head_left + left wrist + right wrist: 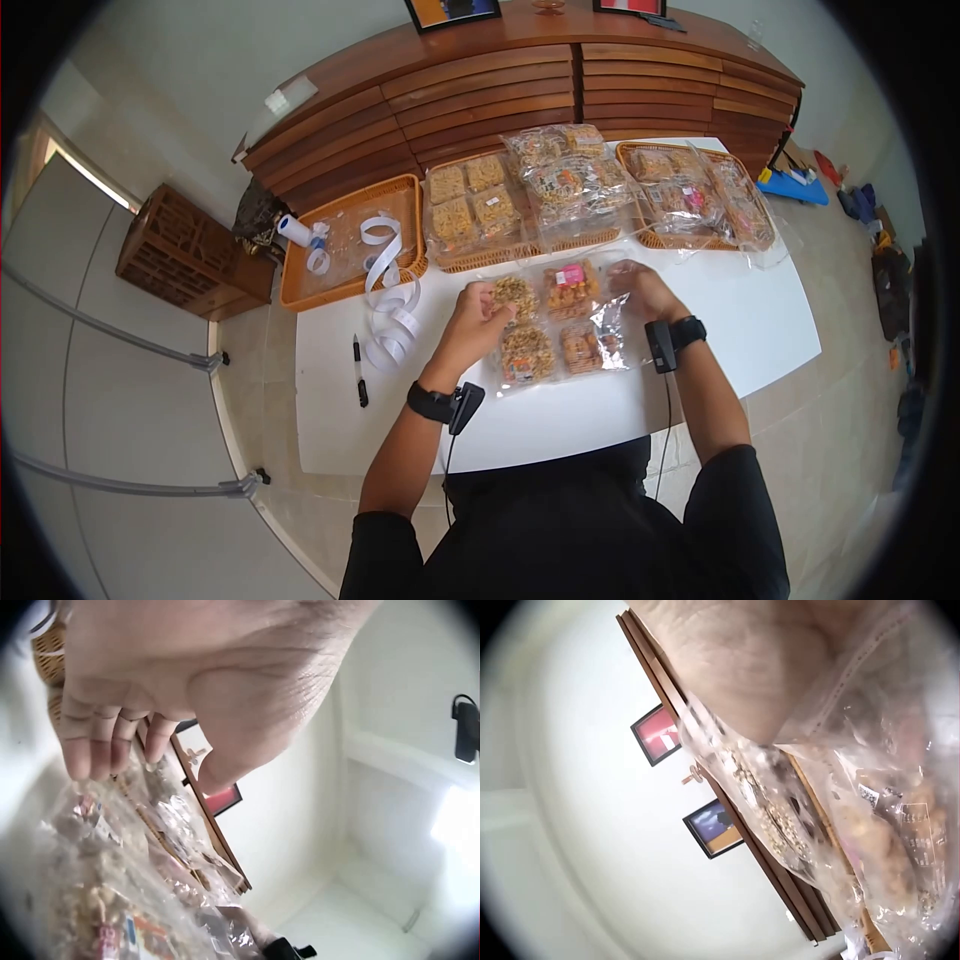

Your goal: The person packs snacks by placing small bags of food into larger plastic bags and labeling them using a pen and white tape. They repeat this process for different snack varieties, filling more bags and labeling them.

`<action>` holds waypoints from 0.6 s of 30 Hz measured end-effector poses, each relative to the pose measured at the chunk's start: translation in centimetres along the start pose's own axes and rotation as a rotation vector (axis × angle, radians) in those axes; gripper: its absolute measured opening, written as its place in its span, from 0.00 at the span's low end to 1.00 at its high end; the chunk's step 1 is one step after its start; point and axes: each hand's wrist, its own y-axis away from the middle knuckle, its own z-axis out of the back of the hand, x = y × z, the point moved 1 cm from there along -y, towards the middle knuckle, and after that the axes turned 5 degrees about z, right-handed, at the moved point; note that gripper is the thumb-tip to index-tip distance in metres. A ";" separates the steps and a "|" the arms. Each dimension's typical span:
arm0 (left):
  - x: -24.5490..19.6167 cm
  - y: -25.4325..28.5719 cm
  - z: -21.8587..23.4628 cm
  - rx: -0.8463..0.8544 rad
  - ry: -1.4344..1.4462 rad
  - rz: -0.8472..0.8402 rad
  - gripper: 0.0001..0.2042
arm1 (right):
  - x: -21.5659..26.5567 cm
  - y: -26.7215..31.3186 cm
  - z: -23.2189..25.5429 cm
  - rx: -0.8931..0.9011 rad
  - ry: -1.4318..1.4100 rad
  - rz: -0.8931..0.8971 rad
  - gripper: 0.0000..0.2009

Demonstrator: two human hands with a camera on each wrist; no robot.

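Observation:
A clear plastic bag (545,338) lies on the white table, holding several square snack packs. Two packs on its left contain a pale, grainy snack; the two on its right look browner, the upper one with a pink label (570,274). At the bag's upper left is my left hand (478,325), fingers fairly straight and fingertips on the plastic, its thumb (225,761) spread apart from them. My right hand (648,290) pinches the bag's upper right edge, where the plastic (855,712) rises to the palm; its fingertips are mostly hidden in the right wrist view.
Wicker trays line the table's far side: one (300,290) with a loose white ribbon (385,265) and rolls, others (480,262) (640,238) with bagged snacks. A black pen (359,370) lies at left. Behind stands a wooden cabinet (480,85). Cables (670,430) hang from both wrist cameras.

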 end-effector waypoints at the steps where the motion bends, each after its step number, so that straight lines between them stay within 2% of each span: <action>1: 0.1 0.2 -0.2 -0.012 -0.042 0.057 0.21 | -0.1 -0.1 -1.5 -0.003 0.052 -0.013 0.06; 2: 0.3 0.4 -0.5 -0.019 -0.082 0.118 0.24 | -0.2 -0.1 -2.6 -0.008 0.104 -0.030 0.06; 3: 2.5 0.3 -0.8 0.065 0.072 0.204 0.27 | -0.3 0.0 -3.5 -0.007 0.155 -0.035 0.07; 6: -2.0 1.7 2.3 0.305 -0.277 0.181 0.29 | 0.3 1.1 -4.9 0.036 0.082 -0.031 0.09; 7: -3.0 2.0 2.6 0.310 -0.277 0.207 0.29 | 0.3 1.3 -4.1 0.013 0.072 0.046 0.12; 8: -3.5 2.1 2.8 0.268 -0.358 0.145 0.31 | -1.0 -0.1 -1.8 -0.141 0.241 0.206 0.10; 9: -3.9 1.9 2.8 0.229 -0.439 0.084 0.32 | 0.3 0.6 -2.5 -0.435 0.905 0.593 0.10; 10: -4.0 1.7 2.7 0.193 -0.516 0.023 0.33 | 3.7 3.2 -5.8 -0.570 1.143 0.788 0.09; 12: -3.6 1.7 1.2 0.167 -0.551 -0.089 0.36 | 5.6 5.1 -9.2 -0.426 1.207 0.906 0.06; 13: -3.2 2.1 0.2 0.169 -0.558 -0.140 0.37 | 5.8 5.5 -10.4 -0.280 1.244 0.909 0.04; 14: -3.2 2.4 -0.5 0.269 -0.567 -0.119 0.40 | 5.7 5.5 -11.4 -0.125 1.274 0.898 0.02; 16: -3.0 3.5 -1.8 0.301 -0.689 -0.161 0.40 | 5.2 4.4 -12.7 0.009 1.234 0.863 0.02; 18: -3.5 4.0 -1.9 0.301 -0.674 -0.192 0.39 | 4.4 2.0 -12.9 0.073 1.179 0.848 0.04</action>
